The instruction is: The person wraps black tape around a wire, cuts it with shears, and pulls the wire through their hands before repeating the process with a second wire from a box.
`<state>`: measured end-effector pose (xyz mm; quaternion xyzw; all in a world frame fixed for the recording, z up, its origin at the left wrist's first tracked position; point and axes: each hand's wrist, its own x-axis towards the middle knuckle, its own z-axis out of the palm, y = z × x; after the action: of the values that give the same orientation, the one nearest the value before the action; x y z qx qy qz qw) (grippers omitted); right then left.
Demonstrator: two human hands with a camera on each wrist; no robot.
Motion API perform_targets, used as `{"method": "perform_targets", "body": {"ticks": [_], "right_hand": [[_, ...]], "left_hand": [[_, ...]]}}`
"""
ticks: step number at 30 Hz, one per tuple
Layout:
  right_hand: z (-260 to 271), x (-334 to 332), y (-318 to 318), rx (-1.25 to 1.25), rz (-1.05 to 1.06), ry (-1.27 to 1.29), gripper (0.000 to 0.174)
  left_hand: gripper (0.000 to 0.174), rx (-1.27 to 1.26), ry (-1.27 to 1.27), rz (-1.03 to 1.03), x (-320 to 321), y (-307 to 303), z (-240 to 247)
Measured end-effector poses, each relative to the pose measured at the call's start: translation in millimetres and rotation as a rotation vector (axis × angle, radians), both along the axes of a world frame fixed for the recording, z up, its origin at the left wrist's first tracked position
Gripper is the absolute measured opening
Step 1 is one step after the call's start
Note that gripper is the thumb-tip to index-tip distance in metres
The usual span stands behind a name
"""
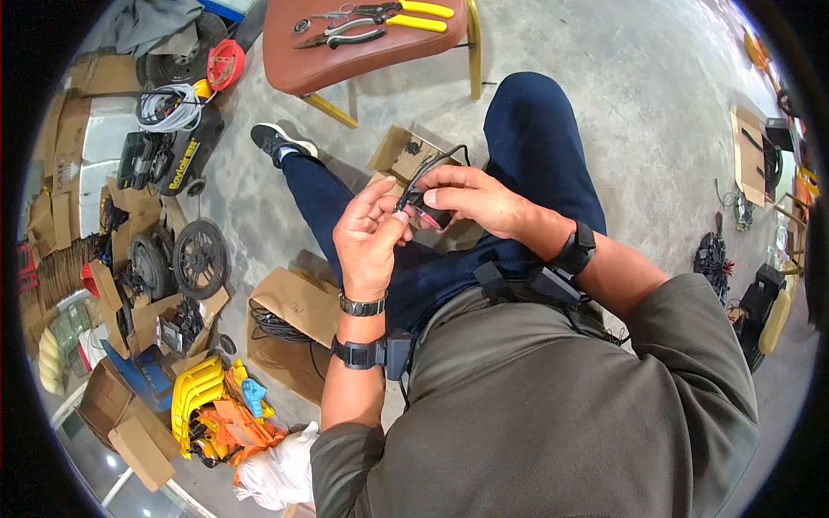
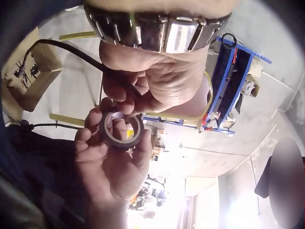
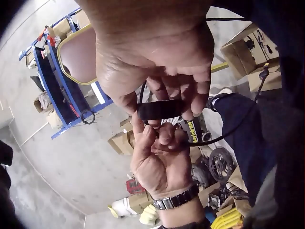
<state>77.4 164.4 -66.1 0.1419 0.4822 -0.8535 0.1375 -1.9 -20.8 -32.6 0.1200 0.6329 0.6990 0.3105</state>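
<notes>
My left hand (image 1: 370, 237) pinches a black cable (image 1: 432, 161) between thumb and fingers; the cable curves away past the hand in the left wrist view (image 2: 62, 45). My right hand (image 1: 484, 203) holds a roll of black tape, its ring facing the camera in the left wrist view (image 2: 125, 144) and edge-on in the right wrist view (image 3: 160, 109). Both hands' fingertips meet close together at the cable and the roll. A small pink-red piece (image 1: 429, 220) shows below the fingers in the head view. The contact of tape and cable is hidden by fingers.
A brown padded chair (image 1: 371, 65) ahead carries yellow-handled pliers (image 1: 423, 24) and other tools. An open cardboard box (image 1: 389, 155) lies beyond the hands, and another box (image 1: 298, 302) with cables stands at the left. Wheels (image 1: 200, 259) and boxes line the left side.
</notes>
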Motion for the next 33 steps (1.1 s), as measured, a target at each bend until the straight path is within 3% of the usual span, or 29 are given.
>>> {"method": "perform_targets", "body": {"ticks": [4,16,25,33], "right_hand": [[2,-1,2,-0.113,0.022,-0.027,0.031],[-6,-1,0,-0.058,0.037,0.000,0.035],[-13,-3,-3,0.051,0.097,0.026,0.034],[-10,1,5,0.357,0.295,0.085,0.033]], "left_hand": [[0.041,-0.009,-0.015,0.041,-1,0,-3],[0.043,-0.056,0.022,0.055,0,-1,-1],[0.044,-0.005,0.042,0.020,5,3,4],[0.031,-0.291,0.245,-0.025,8,3,2]]}}
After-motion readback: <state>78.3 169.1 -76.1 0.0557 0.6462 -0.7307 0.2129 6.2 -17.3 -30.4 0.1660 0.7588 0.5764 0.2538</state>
